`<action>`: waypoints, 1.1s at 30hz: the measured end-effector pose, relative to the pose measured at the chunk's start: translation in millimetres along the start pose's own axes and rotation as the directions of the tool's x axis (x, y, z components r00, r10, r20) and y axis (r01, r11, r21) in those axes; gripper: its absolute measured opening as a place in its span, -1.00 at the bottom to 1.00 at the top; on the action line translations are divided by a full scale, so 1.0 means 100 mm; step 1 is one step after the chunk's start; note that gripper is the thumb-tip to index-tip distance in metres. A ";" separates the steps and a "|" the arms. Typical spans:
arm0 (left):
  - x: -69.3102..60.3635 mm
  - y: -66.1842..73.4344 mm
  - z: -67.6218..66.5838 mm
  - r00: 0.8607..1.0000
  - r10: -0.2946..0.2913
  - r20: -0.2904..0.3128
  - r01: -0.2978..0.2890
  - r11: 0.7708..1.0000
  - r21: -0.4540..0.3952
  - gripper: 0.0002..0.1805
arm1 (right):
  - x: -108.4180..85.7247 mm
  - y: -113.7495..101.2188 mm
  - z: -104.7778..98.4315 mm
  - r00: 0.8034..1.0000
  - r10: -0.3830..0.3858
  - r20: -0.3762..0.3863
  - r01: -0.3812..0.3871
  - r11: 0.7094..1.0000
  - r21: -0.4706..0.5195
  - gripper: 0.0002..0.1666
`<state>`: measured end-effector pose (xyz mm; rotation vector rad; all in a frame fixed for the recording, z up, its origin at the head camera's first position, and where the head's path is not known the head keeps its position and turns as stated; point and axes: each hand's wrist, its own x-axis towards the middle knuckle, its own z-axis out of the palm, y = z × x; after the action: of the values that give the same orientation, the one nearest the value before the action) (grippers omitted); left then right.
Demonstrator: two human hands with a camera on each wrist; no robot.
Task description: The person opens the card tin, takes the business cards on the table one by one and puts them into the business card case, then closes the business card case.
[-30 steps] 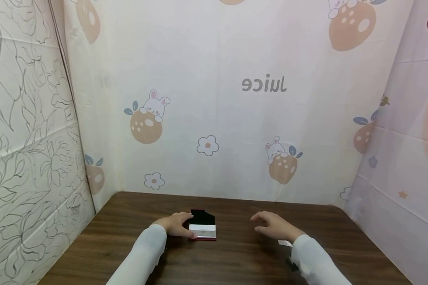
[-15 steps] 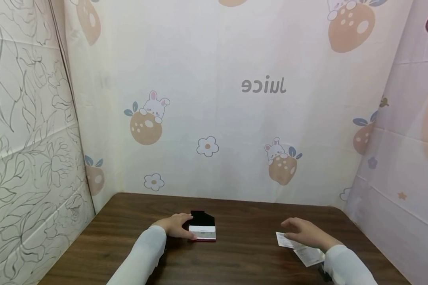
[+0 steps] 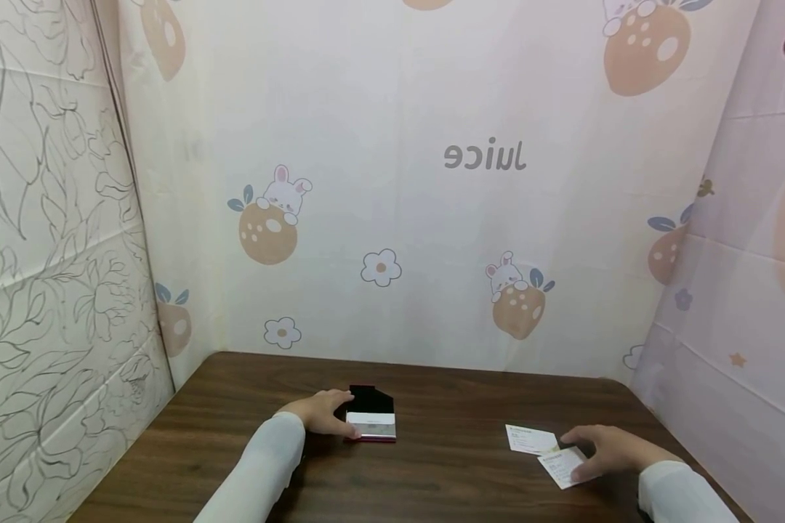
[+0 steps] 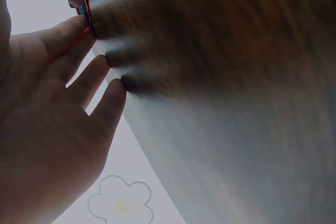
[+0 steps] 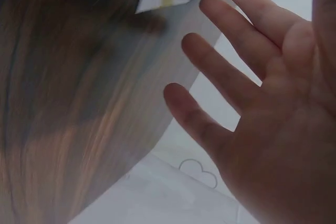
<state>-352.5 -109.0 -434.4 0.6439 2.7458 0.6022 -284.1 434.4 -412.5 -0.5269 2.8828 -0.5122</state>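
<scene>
In the head view, a business card case (image 3: 371,428) lies with its black lid folded back, a white and silver strip and a red edge showing. My left hand (image 3: 320,412) holds its left side, thumb at the near corner and a finger at the far part. The left wrist view shows fingertips against the red edge. To the right lie two printed white cards, an upper business card (image 3: 528,439) and a lower business card (image 3: 559,466), touching or overlapping at a corner. Over the lower one's right end is my right hand (image 3: 618,452), fingers spread; whether the thumb touches it is unclear.
Both cards and case lie on a dark brown wooden table (image 3: 445,465). A patterned white curtain (image 3: 392,181) hangs behind its far edge. Further printed cloths enclose the left (image 3: 46,218) and right (image 3: 746,290) sides.
My right hand has moved right and toward me, from the middle of the table to the cards, which its arm partly hid earlier. My left hand and the card case stay put.
</scene>
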 end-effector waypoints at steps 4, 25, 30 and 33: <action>0.01 0.01 0.00 1.000 0.006 0.001 -0.006 1.000 0.000 -0.09 | -0.02 0.04 0.02 1.000 -0.006 0.003 0.006 1.000 -0.009 -0.38; -0.02 0.02 0.00 1.000 -0.011 -0.001 0.011 1.000 -0.001 -0.10 | 0.10 -0.13 -0.02 0.994 0.096 0.043 -0.092 0.993 -0.077 -0.44; -0.01 0.02 -0.01 1.000 -0.010 -0.002 0.010 1.000 0.005 -0.11 | 0.12 -0.08 0.00 0.988 0.150 0.027 -0.148 0.986 -0.079 -0.40; -0.01 0.03 -0.01 1.000 -0.004 0.000 0.004 1.000 0.007 -0.11 | 0.11 -0.06 0.00 0.984 0.178 0.016 -0.177 0.983 -0.058 -0.38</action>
<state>-350.7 -107.9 -431.9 0.6393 2.7500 0.5914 -292.2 424.8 -411.3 -0.2769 2.8945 -0.3963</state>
